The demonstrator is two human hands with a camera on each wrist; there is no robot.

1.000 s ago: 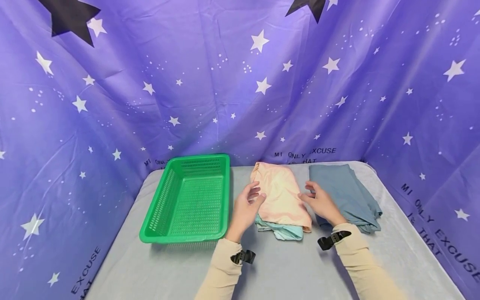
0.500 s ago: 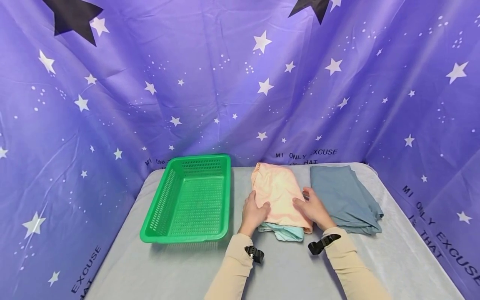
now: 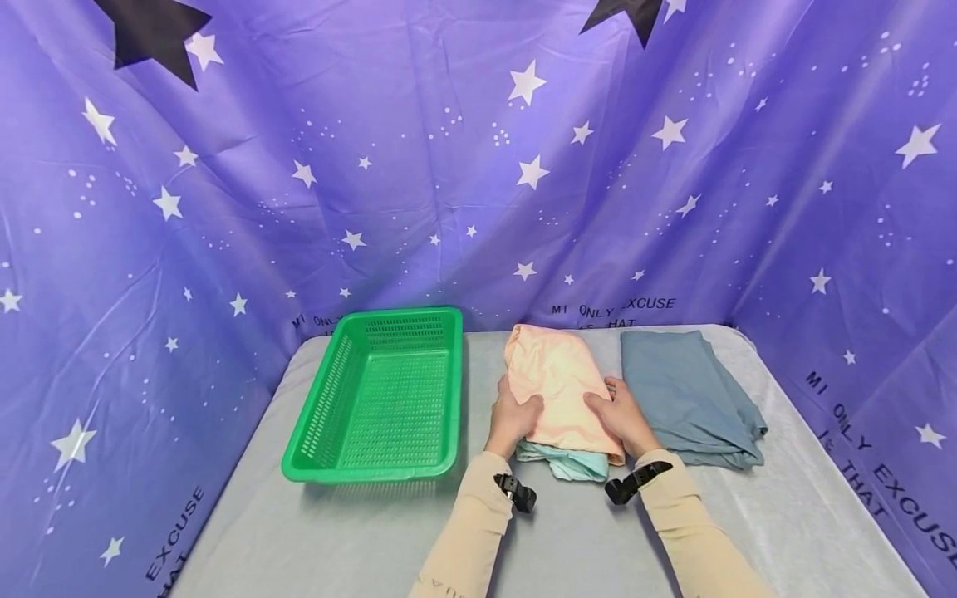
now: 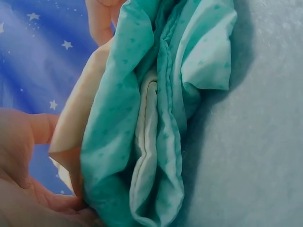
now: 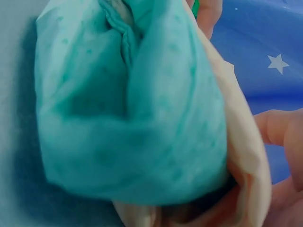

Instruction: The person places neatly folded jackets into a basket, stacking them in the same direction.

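Note:
A folded peach cloth (image 3: 559, 382) lies on top of a folded teal cloth (image 3: 571, 463), whose near end sticks out below it. My left hand (image 3: 513, 415) grips the left side of the stack, thumb on top and fingers down at the side. On the opposite side my right hand (image 3: 622, 415) holds it the same way, its thumb over the peach layer. In the left wrist view, the teal cloth (image 4: 111, 118) shows small heart-like marks and several folded layers, with fingers reaching to its lower edge. The right wrist view shows the teal fold (image 5: 137, 156) under the peach edge (image 5: 241, 127).
To the left stands a green perforated plastic basket (image 3: 458, 399) with nothing in it. A folded grey-blue cloth (image 3: 680, 390) lies right of the stack. The grey covered table (image 3: 561, 548) is backed by a purple star-printed curtain (image 3: 419, 208).
Both hands have come down from beside the peach cloth and closed in on its sides, thumbs now on top. The stack, the basket and the grey-blue cloth have stayed in place.

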